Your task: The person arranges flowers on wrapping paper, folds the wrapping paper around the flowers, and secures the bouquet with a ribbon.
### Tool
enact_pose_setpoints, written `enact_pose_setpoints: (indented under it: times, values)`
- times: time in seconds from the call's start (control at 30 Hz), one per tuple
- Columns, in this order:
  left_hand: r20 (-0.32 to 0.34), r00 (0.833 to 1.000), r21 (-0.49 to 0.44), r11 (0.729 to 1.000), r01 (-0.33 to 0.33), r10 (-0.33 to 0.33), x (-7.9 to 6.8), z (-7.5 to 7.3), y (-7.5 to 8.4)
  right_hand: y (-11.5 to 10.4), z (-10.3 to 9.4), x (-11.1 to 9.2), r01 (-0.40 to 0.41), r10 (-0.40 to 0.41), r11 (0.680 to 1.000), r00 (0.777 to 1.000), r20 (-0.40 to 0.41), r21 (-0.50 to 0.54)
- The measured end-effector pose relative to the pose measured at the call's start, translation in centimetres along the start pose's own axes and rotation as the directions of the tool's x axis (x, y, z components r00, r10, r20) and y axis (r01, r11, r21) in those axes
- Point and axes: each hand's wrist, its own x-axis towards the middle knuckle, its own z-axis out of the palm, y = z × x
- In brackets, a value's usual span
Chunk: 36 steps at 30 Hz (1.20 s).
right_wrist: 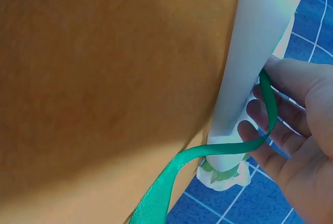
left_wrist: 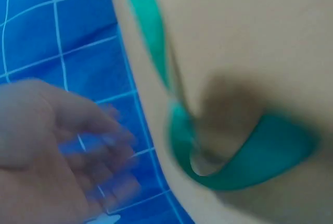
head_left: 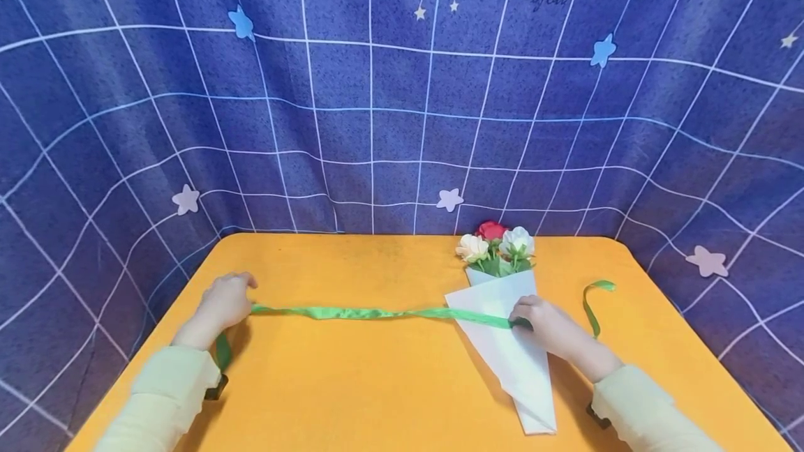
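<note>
A long green ribbon (head_left: 364, 313) stretches across the orange table in the head view, passing over the front of a bouquet's white paper wrap (head_left: 502, 351). Red, cream and white flowers (head_left: 518, 243) show at the bouquet's top. My right hand (head_left: 543, 326) pinches the ribbon between thumb and index finger against the wrap; its other fingers (right_wrist: 268, 146) are loosely bent. At the ribbon's left stretch is my left hand (head_left: 226, 302). The left wrist view shows this hand (left_wrist: 67, 151) blurred, fingers relaxed and apart from the curling ribbon (left_wrist: 250, 166).
The ribbon's right tail (head_left: 590, 309) curls on the table (head_left: 364, 389) beyond my right hand. A blue curtain (head_left: 402, 124) with white grid lines and stars stands behind the table and along both sides.
</note>
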Motion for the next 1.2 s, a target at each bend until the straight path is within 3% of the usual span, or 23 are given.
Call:
enact_pose_setpoints:
  times: [0.07,0.17,0.3,0.5,0.7,0.87,0.93,1.0,1.1,1.2]
  values:
    - [-0.031,0.993,-0.008,0.993,-0.115,0.115,0.1,1.0,0.3,0.1,0.0,0.0,-0.014,0.014,1.000,1.000,-0.004,0.003]
    - [0.022,0.975,-0.025,0.975,-0.221,0.221,0.0,2.1,0.8,0.2,0.0,-0.2,-0.034,0.034,0.999,0.999,-0.013,-0.001]
    - [0.096,0.975,0.005,0.980,-0.201,0.199,-0.1,3.0,1.0,0.2,-0.1,-0.3,-0.053,0.052,0.998,0.999,-0.012,-0.019]
    - [0.069,0.977,-0.019,0.979,-0.201,0.202,0.0,3.6,0.7,0.3,-0.1,-0.4,-0.033,0.033,0.999,0.999,-0.003,-0.016]
    - [0.136,0.971,-0.262,0.953,-0.154,0.195,0.4,1.7,0.8,0.3,0.0,-0.4,-0.023,0.023,0.999,1.000,0.002,-0.023]
    - [0.119,0.980,-0.189,0.973,-0.134,0.158,0.6,-0.3,-0.2,0.4,-0.1,-0.3,-0.011,0.011,1.000,1.000,0.012,-0.014]
    - [0.133,0.979,-0.208,0.970,-0.126,0.155,0.4,-0.9,-0.7,0.4,-0.1,-0.3,-0.008,0.008,1.000,1.000,0.014,-0.013]
    - [0.160,0.969,-0.271,0.952,-0.139,0.187,0.1,-1.5,-1.2,0.5,0.0,-0.3,-0.008,0.008,1.000,1.000,0.018,-0.013]
    - [0.194,0.937,-0.372,0.906,-0.203,0.290,-0.3,-2.1,-1.8,0.5,0.0,-0.3,-0.011,0.011,1.000,1.000,0.027,-0.014]
    - [0.247,0.916,-0.464,0.868,-0.176,0.318,-0.5,-2.4,-2.2,0.5,-0.1,-0.2,-0.015,0.015,1.000,0.999,0.029,-0.012]
